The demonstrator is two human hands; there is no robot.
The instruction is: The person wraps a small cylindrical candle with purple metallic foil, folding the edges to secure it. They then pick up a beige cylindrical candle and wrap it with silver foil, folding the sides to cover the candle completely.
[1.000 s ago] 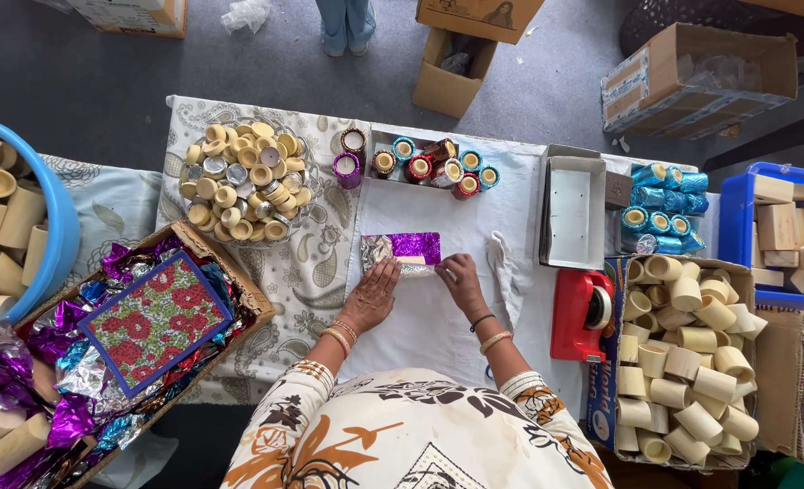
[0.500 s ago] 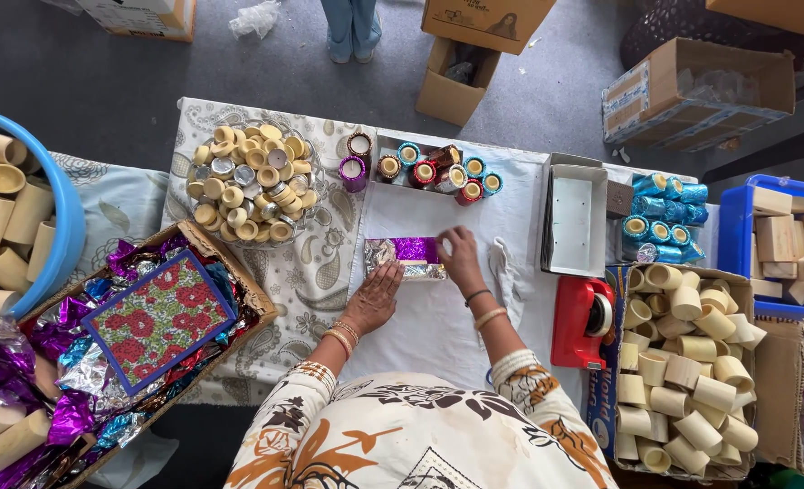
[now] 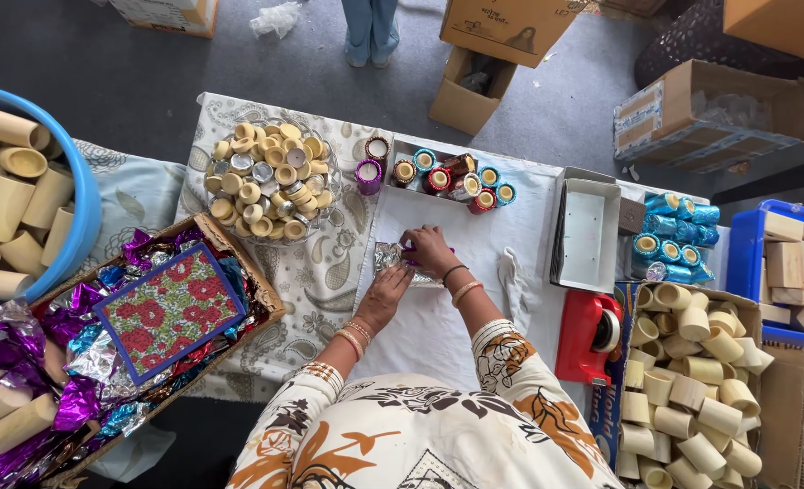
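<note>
Silver-purple foil sheet [image 3: 393,258], red tape dispenser [image 3: 588,337]

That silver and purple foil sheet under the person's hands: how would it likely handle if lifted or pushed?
The foil sheet looks thin and creased, so it would probably flop and crumple rather than hold its shape. It likely weighs very little and slides easily on the white cloth. With the left hand and right hand pressing on it, tearing seems possible.
</note>
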